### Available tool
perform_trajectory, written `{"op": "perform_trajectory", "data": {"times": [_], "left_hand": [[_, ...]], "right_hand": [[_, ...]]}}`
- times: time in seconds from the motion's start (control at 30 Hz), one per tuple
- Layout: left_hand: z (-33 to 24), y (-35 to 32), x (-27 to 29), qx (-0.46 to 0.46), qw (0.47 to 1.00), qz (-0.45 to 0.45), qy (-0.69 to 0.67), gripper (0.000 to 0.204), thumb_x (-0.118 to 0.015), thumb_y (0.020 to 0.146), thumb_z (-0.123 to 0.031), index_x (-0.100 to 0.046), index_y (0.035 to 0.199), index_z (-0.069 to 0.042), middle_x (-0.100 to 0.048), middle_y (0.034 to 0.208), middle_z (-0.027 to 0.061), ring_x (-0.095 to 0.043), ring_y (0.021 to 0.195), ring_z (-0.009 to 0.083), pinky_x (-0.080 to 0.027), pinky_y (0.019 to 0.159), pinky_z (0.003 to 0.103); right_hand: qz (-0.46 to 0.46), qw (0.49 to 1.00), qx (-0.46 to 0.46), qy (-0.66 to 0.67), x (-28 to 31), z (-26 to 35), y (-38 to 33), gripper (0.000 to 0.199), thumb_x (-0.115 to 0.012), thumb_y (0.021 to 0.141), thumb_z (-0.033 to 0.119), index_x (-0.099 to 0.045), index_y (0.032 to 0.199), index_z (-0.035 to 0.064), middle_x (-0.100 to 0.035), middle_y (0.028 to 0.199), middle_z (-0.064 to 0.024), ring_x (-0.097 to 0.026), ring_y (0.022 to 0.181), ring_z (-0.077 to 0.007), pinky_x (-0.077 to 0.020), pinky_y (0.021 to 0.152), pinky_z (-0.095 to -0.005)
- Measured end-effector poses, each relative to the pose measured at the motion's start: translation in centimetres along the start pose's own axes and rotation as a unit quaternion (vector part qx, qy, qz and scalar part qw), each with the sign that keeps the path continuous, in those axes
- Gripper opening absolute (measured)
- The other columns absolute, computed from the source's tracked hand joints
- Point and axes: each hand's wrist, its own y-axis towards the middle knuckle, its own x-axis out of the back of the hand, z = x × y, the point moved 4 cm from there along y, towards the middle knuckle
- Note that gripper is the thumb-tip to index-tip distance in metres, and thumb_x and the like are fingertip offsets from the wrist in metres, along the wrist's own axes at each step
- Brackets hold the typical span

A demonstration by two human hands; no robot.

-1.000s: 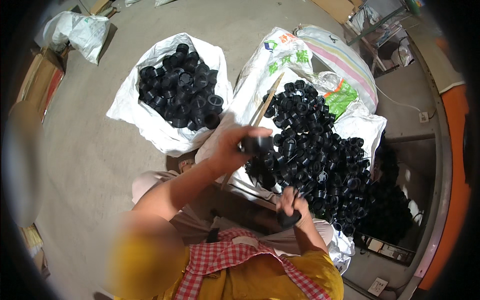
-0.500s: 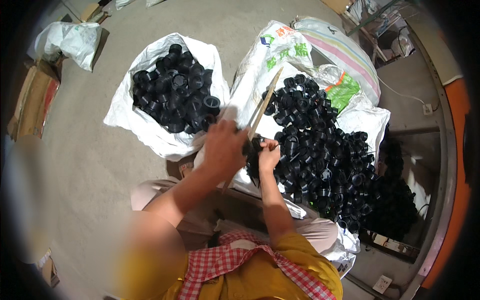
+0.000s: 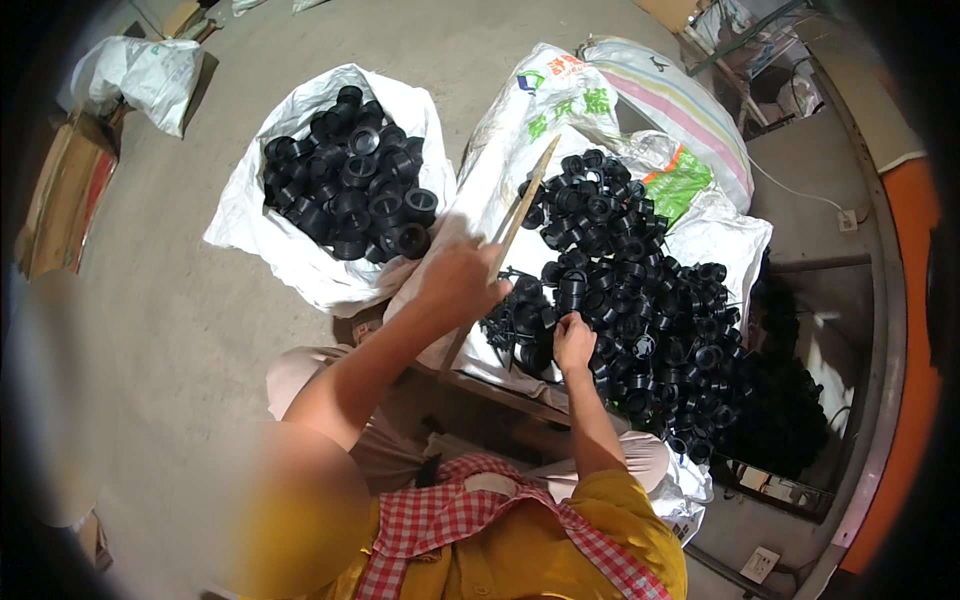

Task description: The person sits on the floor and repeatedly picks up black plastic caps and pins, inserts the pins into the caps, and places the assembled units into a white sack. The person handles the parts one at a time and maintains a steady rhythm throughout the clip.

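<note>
My left hand (image 3: 462, 280) hovers beside a thin wooden strip (image 3: 522, 208), its fingers apart and partly blurred, with nothing visible in them. My right hand (image 3: 574, 342) is closed at the near edge of a heap of black plastic ring-shaped parts (image 3: 640, 300). Its fingertips pinch a black cylindrical plastic part (image 3: 571, 290) that stands out from the heap. Just left of that hand lies a small cluster of black parts with thin stems (image 3: 522, 318). The wooden strip runs slantwise across the white sheeting between my hands.
An open white woven sack (image 3: 235, 215) full of black ring-shaped caps (image 3: 350, 175) stands to the left. Behind the heap lies a stuffed striped sack (image 3: 690, 120). A metal frame with an orange panel (image 3: 905, 330) borders the right side. Cardboard (image 3: 65, 200) leans at far left.
My right hand has moved right, from the stemmed cluster near the strip to the heap. My left hand has drawn apart from it, and its fingers have spread.
</note>
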Motion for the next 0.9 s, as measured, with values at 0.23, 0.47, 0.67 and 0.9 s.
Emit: {"op": "perform_trajectory", "data": {"times": [0.23,0.47,0.67,0.9], "left_hand": [[-3.8,-2.8,-5.1,0.178,0.848,0.154,-0.474,0.068,-0.071,0.079,-0.036,-0.046,0.126,0.006,-0.061,0.091,0.0132,-0.062,0.073,0.0174,-0.053,0.049,0.028],[-3.5,-3.2,-3.0,0.127,0.8,0.192,-0.555,0.05,-0.059,0.079,-0.004,-0.043,0.126,0.0,-0.058,0.094,0.0146,-0.065,0.063,0.019,-0.058,0.056,0.03],[-3.2,-4.9,-4.7,-0.112,0.959,0.216,-0.144,0.045,-0.065,0.073,-0.009,-0.056,0.116,-0.007,-0.063,0.101,0.0069,-0.065,0.083,0.0237,-0.054,0.071,0.037],[-4.0,-4.7,-1.9,-0.277,0.831,0.16,-0.455,0.026,-0.068,0.081,-0.017,-0.062,0.103,-0.004,-0.065,0.109,0.0079,-0.061,0.105,0.0232,-0.048,0.091,0.038]], "right_hand": [[-0.22,0.903,0.286,0.231,10.2,11.3,-7.2,0.009,-0.06,0.081,0.0,-0.054,0.086,0.0046,-0.061,0.096,-0.0125,-0.055,0.085,-0.0304,-0.0412,0.08,-0.039],[-0.146,0.875,0.196,0.418,12.4,10.4,-8.3,0.063,-0.08,0.071,0.016,-0.043,0.12,0.0028,-0.044,0.127,-0.0152,-0.044,0.114,-0.0245,-0.0368,0.097,-0.0362],[0.082,0.941,0.154,0.29,10.2,10.5,-8.4,0.018,-0.069,0.077,0.007,-0.057,0.09,0.0043,-0.062,0.079,-0.0076,-0.058,0.078,-0.0225,-0.0455,0.075,-0.0346],[0.483,0.431,0.075,0.759,10.8,11.6,-10.7,0.018,-0.066,0.075,0.017,-0.061,0.085,0.0034,-0.058,0.061,-0.0068,-0.056,0.057,-0.0249,-0.0411,0.062,-0.0348]]}}
